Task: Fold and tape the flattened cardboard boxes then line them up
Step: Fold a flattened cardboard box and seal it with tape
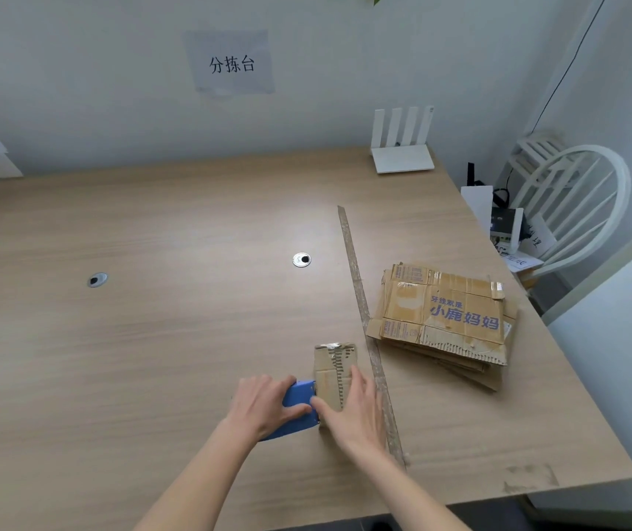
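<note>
A small folded cardboard box (335,367) stands on the wooden table (153,320) near the front, with worn tape along its top. My left hand (264,404) grips a blue tape dispenser (297,392) pressed against the box's left side. My right hand (356,412) lies flat on the box's near end, fingers straight. A stack of flattened cardboard boxes (444,320) with blue printed characters lies to the right.
A long strip of tape (364,312) runs across the table between the box and the stack. Two cable grommets (301,259) sit mid-table. A white router (402,147) stands at the back right. A white chair (575,208) stands beyond the right edge.
</note>
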`<action>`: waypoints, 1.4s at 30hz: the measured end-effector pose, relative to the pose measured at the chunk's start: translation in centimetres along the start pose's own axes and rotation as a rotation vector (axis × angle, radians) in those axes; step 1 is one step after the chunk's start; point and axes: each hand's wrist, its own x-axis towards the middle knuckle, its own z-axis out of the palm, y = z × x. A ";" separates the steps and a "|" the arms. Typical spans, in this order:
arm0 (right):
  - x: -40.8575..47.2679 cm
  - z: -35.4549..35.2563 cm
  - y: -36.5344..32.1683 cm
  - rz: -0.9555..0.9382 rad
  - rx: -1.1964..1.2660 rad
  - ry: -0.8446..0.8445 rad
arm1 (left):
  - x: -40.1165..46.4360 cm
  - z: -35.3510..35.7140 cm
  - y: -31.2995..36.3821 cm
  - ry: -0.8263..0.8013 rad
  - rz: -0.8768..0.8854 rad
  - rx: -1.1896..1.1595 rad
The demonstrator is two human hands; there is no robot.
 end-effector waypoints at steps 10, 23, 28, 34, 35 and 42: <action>1.0 -0.2 0.8 -0.034 -0.157 -0.062 | -1.9 3.2 -1.6 0.087 -0.201 0.011; 2.4 -1.9 1.9 -0.326 -0.409 -0.201 | -3.5 8.6 -2.6 0.082 -0.167 -0.143; 4.7 -4.5 3.0 -0.593 -0.578 -0.358 | -2.1 4.7 -1.7 0.150 -0.124 -0.201; 3.2 -5.7 5.7 -0.490 -0.425 -0.003 | -0.1 2.2 2.5 -0.031 0.196 -0.491; 2.5 -5.5 6.3 -0.405 -0.391 0.063 | 0.0 2.3 3.0 -0.044 0.194 -0.546; 1.0 -3.3 7.1 -0.159 0.144 -0.139 | -0.3 3.6 5.6 -0.095 0.038 -0.833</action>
